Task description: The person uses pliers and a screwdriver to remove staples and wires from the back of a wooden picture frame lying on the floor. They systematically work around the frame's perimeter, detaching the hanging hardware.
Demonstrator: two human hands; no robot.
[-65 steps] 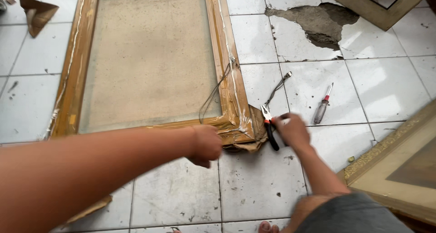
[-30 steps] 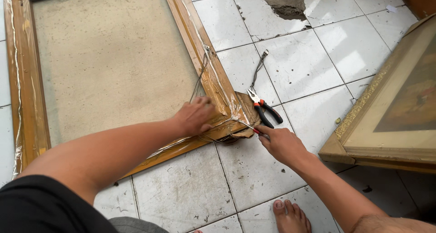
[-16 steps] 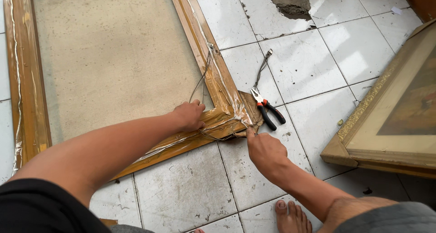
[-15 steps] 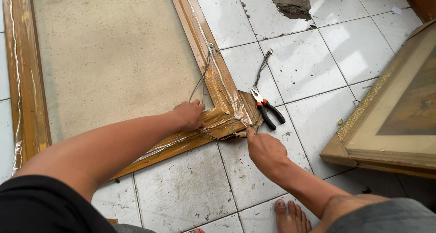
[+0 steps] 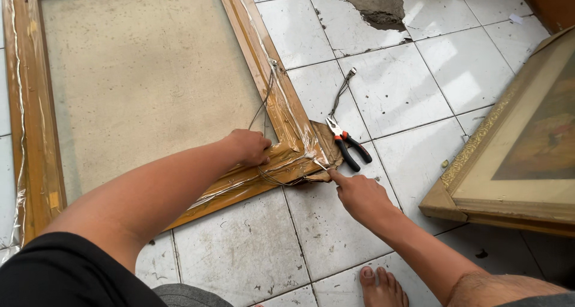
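1. Tiled floor (image 5: 251, 253): white tiles, dirty; a broken patch (image 5: 374, 4) exposes grey base near the top edge.
2. Wooden frame (image 5: 36, 139): lies flat on the floor, back panel up, wrapped in loose clear film; its near corner sits between the two hands.
3. Second frame (image 5: 509, 181): gilt, lies at the right edge, well apart from the hands.
4. Left hand (image 5: 248, 146): arm stretched forward across the frame; palm down, fingers curled and pressed onto the bottom rail just inside the corner; grip clamps nothing that I can see.
5. Right hand (image 5: 359, 196): arm reaches in from the lower right; fingers gathered, fingertips at the torn film on the frame corner; whether it pinches the film cannot be told.
6. Pliers (image 5: 347, 145): red-and-black handles; lie on the floor just beside the corner, touched by neither hand.
7. Wire (image 5: 342, 91): thin, lies just beyond the pliers.
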